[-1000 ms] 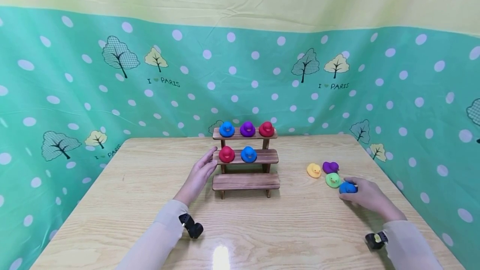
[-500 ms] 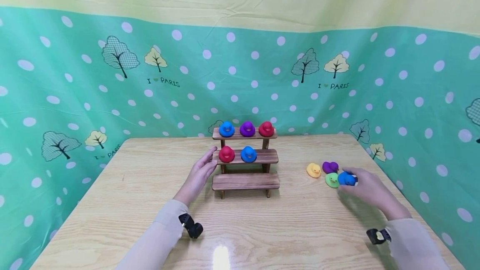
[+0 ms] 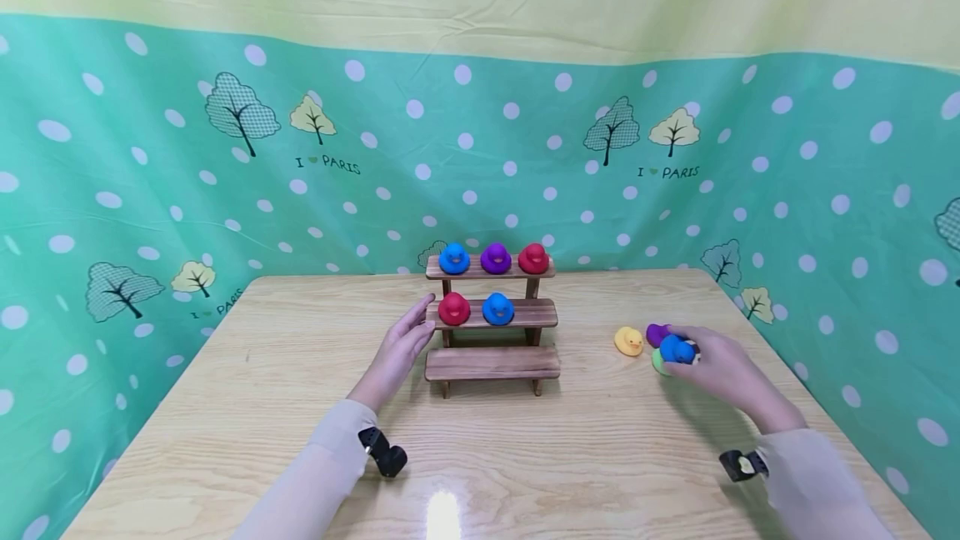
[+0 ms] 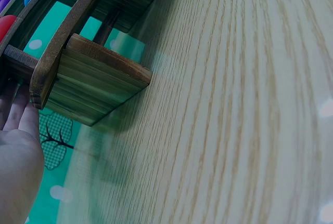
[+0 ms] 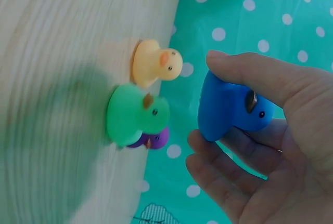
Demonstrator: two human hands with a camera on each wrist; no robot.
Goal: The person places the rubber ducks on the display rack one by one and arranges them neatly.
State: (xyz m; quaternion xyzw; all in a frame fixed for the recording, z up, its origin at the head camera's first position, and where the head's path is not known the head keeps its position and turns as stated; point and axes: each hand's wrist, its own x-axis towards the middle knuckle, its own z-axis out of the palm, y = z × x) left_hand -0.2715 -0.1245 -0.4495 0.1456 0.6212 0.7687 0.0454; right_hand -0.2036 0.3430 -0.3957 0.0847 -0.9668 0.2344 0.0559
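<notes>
A blue rubber duck (image 5: 221, 107) is pinched between the thumb and fingers of my right hand (image 3: 723, 369), lifted off the table. Below it in the head view a green rubber duck (image 5: 132, 115) is partly covered. A purple duck (image 3: 657, 334) and a yellow duck (image 3: 628, 342) stand beside the green one. My left hand (image 3: 393, 357) lies with extended fingers at the left side of a wooden three-step stand (image 3: 491, 363). On its top step sit a blue duck (image 3: 453, 258), a purple duck (image 3: 495, 258) and a red duck (image 3: 533, 258). The middle step bears a red duck (image 3: 453, 309) and a blue duck (image 3: 498, 309).
The light wooden table (image 3: 300, 315) reaches back to a green dotted curtain (image 3: 480, 165) printed with trees, which also hangs along the right side. Each wrist wears a small black camera, one (image 3: 384, 452) at the left sleeve and one (image 3: 742, 466) at the right.
My right hand has raised the blue duck from the table and carried it left, over the green duck. The left hand and the stand have not moved.
</notes>
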